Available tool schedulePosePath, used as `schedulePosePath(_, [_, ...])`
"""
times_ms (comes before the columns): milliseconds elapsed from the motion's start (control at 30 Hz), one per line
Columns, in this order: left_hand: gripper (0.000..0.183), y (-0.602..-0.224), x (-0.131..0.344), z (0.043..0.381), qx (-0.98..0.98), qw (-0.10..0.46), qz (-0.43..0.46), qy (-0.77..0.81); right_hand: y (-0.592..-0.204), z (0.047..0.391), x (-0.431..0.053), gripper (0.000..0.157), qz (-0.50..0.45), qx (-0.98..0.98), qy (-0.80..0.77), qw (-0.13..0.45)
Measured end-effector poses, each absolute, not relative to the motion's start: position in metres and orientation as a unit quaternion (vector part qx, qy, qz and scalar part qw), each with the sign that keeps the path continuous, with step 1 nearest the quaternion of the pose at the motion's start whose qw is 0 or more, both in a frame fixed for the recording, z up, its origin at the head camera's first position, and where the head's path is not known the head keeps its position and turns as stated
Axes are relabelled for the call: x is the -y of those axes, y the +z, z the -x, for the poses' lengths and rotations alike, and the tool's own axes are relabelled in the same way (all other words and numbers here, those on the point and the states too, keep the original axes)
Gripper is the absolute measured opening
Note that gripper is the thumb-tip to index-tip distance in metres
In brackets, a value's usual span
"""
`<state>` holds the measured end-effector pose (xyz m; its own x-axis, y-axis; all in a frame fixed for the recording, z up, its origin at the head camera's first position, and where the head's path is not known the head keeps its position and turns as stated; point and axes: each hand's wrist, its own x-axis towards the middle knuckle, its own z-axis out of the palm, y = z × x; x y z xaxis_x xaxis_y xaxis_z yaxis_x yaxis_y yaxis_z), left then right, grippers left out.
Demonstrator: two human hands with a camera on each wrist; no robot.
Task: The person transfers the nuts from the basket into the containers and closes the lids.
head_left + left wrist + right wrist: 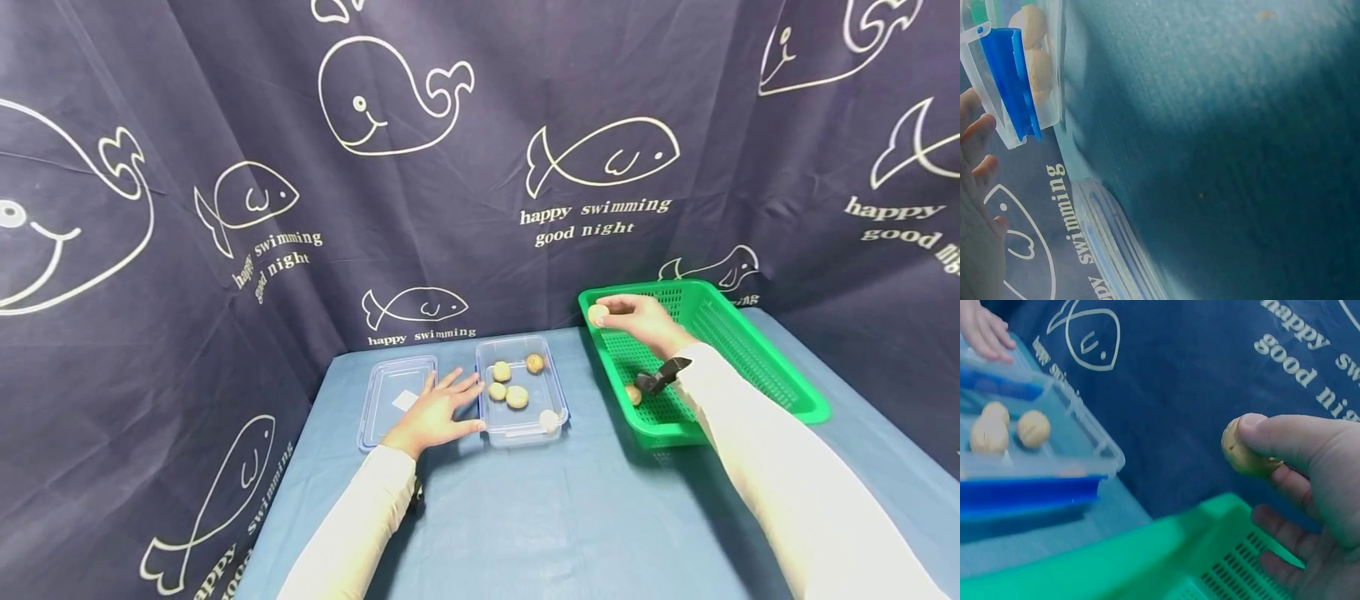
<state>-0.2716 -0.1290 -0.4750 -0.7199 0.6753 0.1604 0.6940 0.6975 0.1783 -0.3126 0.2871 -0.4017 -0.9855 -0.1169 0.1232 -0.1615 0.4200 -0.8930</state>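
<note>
My right hand pinches a walnut between thumb and fingertips, just above the left rim of the green basket. Beside the clear plastic box my left hand is spread with straight fingers, its fingertips near the box's left side; whether they touch it I cannot tell. Several walnuts lie apart in the box, one of them near its front right corner. In the left wrist view a blue side clip on the box hangs outward. Another walnut sits in the basket, partly hidden by the wrist strap.
The box's clear lid lies flat to the left, partly beneath the left hand. A dark curtain with whale and fish drawings stands behind the blue-covered table. The basket's raised rim lies right of the box.
</note>
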Motion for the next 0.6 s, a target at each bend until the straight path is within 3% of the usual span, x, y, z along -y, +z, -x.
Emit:
schedulePosePath(233, [0.078,-0.474,0.129,0.273,0.921,0.036,0.370,-0.116,-0.389,0.310,-0.270,0.055,-0.098,0.821,0.562,0.033])
schedulePosePath(600, [0.078,-0.476,0.129,0.273,0.919,0.035,0.373,-0.124,-0.384,0.309,-0.245,0.055,-0.105,0.780,0.616,-0.008])
